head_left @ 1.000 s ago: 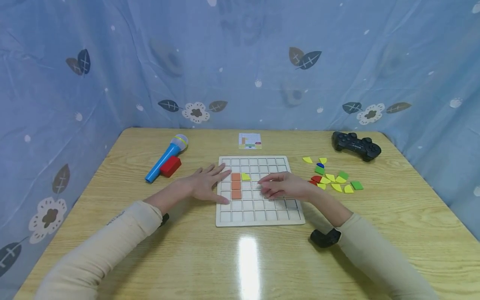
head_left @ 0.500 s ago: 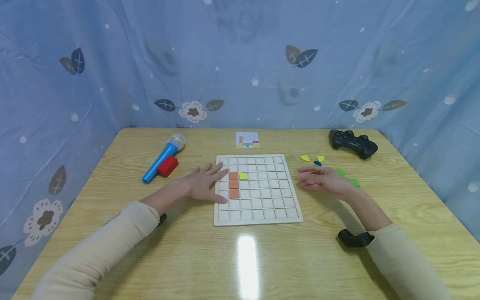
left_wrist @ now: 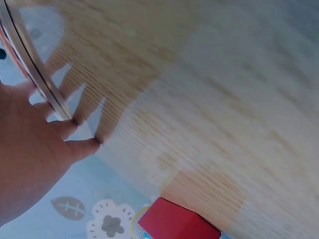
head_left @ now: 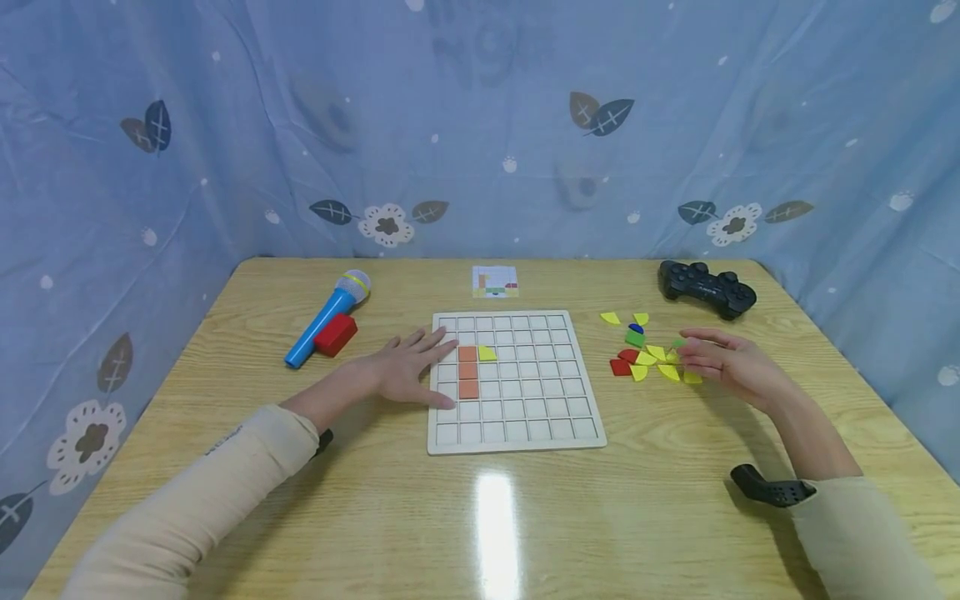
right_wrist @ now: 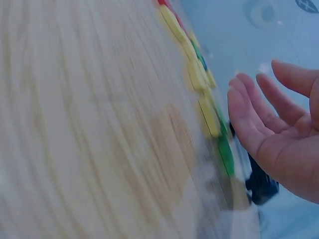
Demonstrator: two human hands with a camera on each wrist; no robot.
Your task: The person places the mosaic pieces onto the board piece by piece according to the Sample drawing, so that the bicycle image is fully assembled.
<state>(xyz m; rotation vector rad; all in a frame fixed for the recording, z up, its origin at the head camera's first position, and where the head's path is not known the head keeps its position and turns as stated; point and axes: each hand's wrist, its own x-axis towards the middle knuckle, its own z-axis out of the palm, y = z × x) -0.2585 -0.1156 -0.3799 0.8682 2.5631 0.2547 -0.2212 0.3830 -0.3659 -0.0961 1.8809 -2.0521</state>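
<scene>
My left hand (head_left: 405, 368) lies with spread fingers along the left edge of a white grid board (head_left: 517, 439). The left wrist view shows those fingers at the board's edge. On the board sit several orange squares (head_left: 468, 371) in a column, and a yellow quarter-circle tile (head_left: 487, 353) beside the top one. My right hand (head_left: 738, 367) hovers with loosely bent fingers and nothing in them, over the right end of a group of small tiles. Yellow tiles (head_left: 643, 358), red tiles (head_left: 621, 367), green ones (head_left: 635, 338) and a blue one (head_left: 636, 327) make up that group.
A pattern card (head_left: 495, 282) lies behind the board. On the left, a toy microphone (head_left: 322, 325) has a red block (head_left: 336, 334) against it. A black game controller (head_left: 707, 288) stands at the back right. Blue curtains (head_left: 480, 125) enclose the table.
My right hand has moved right, from above the board to the right end of the loose tiles. The left hand keeps its place at the board's edge. The head view has shifted slightly.
</scene>
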